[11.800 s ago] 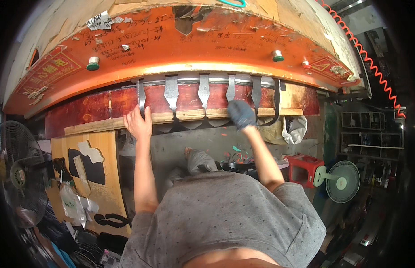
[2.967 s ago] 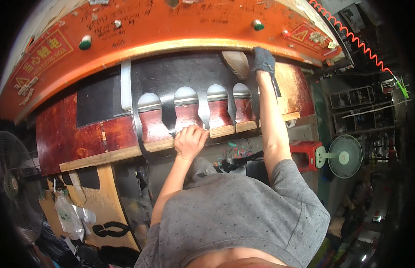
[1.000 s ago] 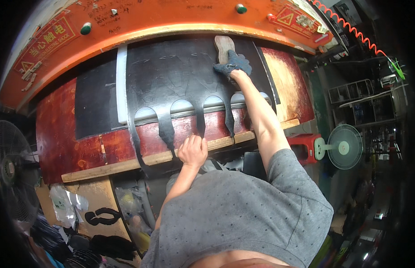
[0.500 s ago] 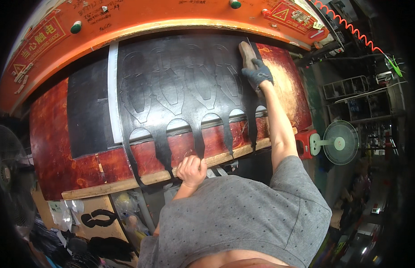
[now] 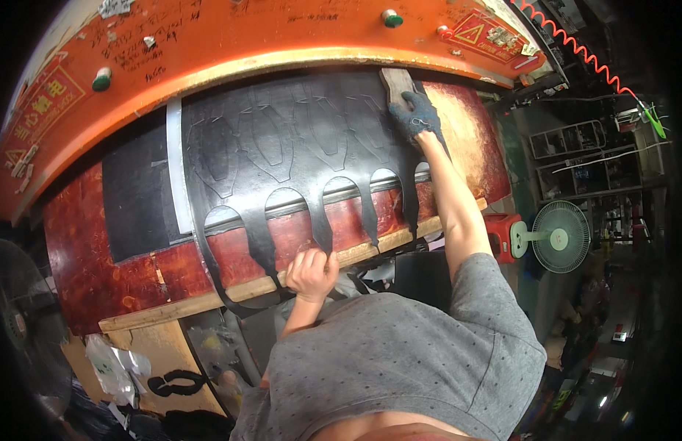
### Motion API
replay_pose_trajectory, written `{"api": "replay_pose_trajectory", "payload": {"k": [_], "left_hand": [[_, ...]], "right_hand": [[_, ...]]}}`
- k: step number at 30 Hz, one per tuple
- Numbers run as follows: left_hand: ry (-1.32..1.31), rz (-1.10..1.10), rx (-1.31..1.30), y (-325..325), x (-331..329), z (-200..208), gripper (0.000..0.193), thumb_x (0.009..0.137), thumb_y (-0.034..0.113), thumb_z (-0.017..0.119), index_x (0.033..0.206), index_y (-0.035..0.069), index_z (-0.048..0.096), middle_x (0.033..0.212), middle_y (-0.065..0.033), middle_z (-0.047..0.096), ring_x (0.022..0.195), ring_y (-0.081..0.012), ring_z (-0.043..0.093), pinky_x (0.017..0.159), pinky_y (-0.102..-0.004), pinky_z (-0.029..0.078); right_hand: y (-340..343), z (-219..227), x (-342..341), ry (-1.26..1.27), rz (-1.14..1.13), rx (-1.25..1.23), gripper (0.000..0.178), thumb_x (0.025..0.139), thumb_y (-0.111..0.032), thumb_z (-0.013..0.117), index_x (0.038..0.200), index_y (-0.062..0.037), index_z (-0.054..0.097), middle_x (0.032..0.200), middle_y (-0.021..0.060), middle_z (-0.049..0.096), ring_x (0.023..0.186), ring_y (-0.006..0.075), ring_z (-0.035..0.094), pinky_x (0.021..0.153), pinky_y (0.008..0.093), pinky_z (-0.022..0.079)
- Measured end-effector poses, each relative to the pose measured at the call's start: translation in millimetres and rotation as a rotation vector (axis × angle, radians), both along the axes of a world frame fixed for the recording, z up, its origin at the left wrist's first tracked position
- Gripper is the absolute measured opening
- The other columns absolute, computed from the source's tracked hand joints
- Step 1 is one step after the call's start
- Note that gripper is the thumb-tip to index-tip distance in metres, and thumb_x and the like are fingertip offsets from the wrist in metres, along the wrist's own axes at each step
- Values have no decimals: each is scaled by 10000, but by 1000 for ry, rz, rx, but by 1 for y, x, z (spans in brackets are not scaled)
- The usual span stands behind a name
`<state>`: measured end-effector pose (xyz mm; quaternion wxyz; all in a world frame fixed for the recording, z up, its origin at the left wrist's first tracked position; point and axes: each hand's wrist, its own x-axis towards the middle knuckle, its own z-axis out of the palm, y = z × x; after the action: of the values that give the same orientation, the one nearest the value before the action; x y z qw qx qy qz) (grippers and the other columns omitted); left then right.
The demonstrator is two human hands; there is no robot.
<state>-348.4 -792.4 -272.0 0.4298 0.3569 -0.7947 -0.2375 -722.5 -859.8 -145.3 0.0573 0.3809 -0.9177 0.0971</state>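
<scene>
A black sheet (image 5: pixel 242 165) with several long looped outlines cut or pressed into it covers the middle of the bench. Along its near side the sheet has scalloped gaps, and narrow strips hang towards the bench's front edge. My right hand (image 5: pixel 416 117), in a dark grey glove, is closed on a wooden block (image 5: pixel 397 82) at the sheet's far right, close to the orange machine. My bare left hand (image 5: pixel 311 273) is curled into a fist at the wooden edge strip (image 5: pixel 348 257), beside the strip ends; whatever its fingers hold is hidden.
An orange machine beam (image 5: pixel 245 44) spans the far side of the red bench top (image 5: pixel 76 257). White strip (image 5: pixel 178 165) lies left of the sheet, with a dark panel (image 5: pixel 135 198) beyond it. A fan (image 5: pixel 560 234) stands at right; a coiled red hose (image 5: pixel 576 44) hangs above.
The view has shifted slightly. My right hand and the wooden block sit a little farther in, nearer the orange machine. My left hand stays closed at the bench's front edge.
</scene>
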Motion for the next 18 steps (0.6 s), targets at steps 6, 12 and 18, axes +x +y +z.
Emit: {"api": "replay_pose_trajectory", "payload": {"k": [6,12,18], "left_hand": [[-108,76,-88,-11,-3,-10,279,787,347,663,665,125,545,710,-10,588,625,-214,555,546,-349,419],[-107,137,1,-33,-21,-23,283,798,328,667,688,90,561,735,-67,599,695,-268,578,596,-397,444],[-175,187,0,-16,-15,-28,335,847,375,619,947,59,666,988,-109,648,985,-283,553,952,-449,354]], "right_hand": [[7,17,16,233,166,-164,446,795,-408,601,1134,-120,639,1116,185,613,1126,361,543,980,428,432],[-10,58,65,-310,272,-467,252,867,-260,517,816,-51,648,718,94,623,651,175,588,639,299,464],[96,-19,153,101,575,-278,254,827,-302,533,867,-72,634,888,143,638,862,334,609,727,445,483]]}}
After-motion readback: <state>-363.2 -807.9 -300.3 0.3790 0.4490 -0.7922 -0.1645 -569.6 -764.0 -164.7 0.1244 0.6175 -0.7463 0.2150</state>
